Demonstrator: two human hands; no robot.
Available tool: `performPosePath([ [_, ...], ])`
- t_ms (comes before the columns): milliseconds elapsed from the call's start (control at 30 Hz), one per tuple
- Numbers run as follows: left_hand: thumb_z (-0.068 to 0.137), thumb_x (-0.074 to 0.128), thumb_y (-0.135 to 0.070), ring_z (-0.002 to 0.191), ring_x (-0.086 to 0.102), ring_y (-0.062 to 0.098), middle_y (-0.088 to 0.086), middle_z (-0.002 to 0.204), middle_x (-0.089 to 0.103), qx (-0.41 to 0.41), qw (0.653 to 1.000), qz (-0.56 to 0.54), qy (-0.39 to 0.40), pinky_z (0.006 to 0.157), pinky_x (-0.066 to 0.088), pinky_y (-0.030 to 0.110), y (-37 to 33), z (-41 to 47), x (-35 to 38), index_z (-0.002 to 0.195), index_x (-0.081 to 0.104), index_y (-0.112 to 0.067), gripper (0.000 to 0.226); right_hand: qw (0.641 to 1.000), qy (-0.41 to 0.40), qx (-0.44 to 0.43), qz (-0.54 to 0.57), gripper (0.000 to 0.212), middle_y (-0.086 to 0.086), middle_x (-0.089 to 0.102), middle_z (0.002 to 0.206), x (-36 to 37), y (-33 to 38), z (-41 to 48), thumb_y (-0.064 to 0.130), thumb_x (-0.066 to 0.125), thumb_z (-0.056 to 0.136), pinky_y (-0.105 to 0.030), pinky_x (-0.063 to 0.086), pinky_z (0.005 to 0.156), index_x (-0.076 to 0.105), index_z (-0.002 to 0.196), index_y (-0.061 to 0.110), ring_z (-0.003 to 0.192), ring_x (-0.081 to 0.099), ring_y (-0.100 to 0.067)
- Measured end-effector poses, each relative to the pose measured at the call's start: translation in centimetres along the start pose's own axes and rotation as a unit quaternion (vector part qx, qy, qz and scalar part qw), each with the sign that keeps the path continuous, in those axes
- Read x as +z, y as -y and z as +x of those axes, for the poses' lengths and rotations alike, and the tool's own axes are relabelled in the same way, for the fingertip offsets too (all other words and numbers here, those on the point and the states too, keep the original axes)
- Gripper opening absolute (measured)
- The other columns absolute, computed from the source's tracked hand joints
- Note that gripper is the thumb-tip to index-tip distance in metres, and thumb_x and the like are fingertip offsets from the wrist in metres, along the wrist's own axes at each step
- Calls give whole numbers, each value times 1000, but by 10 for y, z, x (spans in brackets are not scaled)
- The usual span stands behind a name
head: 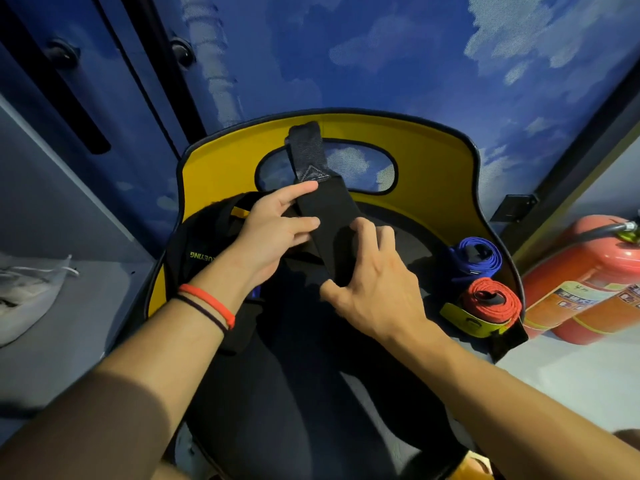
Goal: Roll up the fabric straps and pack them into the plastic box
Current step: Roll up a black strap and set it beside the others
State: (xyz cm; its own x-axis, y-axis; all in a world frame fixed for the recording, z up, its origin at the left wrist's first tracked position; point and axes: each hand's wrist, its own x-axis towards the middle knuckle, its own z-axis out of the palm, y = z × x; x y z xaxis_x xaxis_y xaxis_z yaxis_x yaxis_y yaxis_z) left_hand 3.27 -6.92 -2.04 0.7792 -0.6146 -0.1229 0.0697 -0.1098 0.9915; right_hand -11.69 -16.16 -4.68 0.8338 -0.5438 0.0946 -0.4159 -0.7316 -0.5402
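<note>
— Where's the strap they're working on?

— The black strap (325,202) is up in both hands, over the middle of the yellow box (221,168). Its top end, with a grey triangle mark, stands against the cut-out handle in the box's far wall.

— How are the hands set?

— The left hand (273,233) pinches the strap's left edge between thumb and forefinger, both fairly straight. The right hand (370,278) is lower down, fingers curled over the strap and thumb tucked below it, so it grips the lower part. I can't tell from here whether a roll has been started under that hand.

— Anything in the box?

— Two rolls sit by the right wall: a blue roll (478,258) farther in, and a red roll (491,299) just beside it, nearer us, lying on a yellow tab (464,318). A black bag (201,251) with yellow-green lettering lies on the left side, under the left wrist.

— And around it?

— A red fire extinguisher (581,282) stands just outside the box on the right. There's an orange band (207,299) on the left wrist, and a white bag (27,292) off to the left.
</note>
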Motion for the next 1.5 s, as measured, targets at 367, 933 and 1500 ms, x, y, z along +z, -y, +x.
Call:
performPosePath([
  [367, 91, 62, 14, 71, 61, -21, -22, 102, 55, -35, 998, 54, -24, 74, 58, 19, 20, 32, -9, 137, 63, -23, 59, 973, 147, 20, -177, 97, -10, 30, 135, -12, -3, -18, 67, 61, 81, -38, 46, 70, 6, 153, 32, 103, 59, -33],
  [933, 88, 65, 12, 115, 61, 13, 2, 129, 63, 30, 935, 341, 88, 98, 48, 23, 85, 109, 20, 132, 67, -24, 56, 954, 244, 153, -87, 87, -12, 28, 142, 39, -15, 1, 67, 58, 87, -41, 43, 77, 17, 152, 26, 115, 56, -35],
  [1500, 96, 68, -36, 113, 61, 19, -6, 125, 62, 185, 820, 528, 121, 96, 50, 38, 108, 81, 16, 127, 71, -23, 34, 939, 272, 147, -149, 86, -13, 31, 141, 43, -21, 5, 72, 57, 84, -38, 43, 71, 28, 151, 26, 108, 61, -33],
])
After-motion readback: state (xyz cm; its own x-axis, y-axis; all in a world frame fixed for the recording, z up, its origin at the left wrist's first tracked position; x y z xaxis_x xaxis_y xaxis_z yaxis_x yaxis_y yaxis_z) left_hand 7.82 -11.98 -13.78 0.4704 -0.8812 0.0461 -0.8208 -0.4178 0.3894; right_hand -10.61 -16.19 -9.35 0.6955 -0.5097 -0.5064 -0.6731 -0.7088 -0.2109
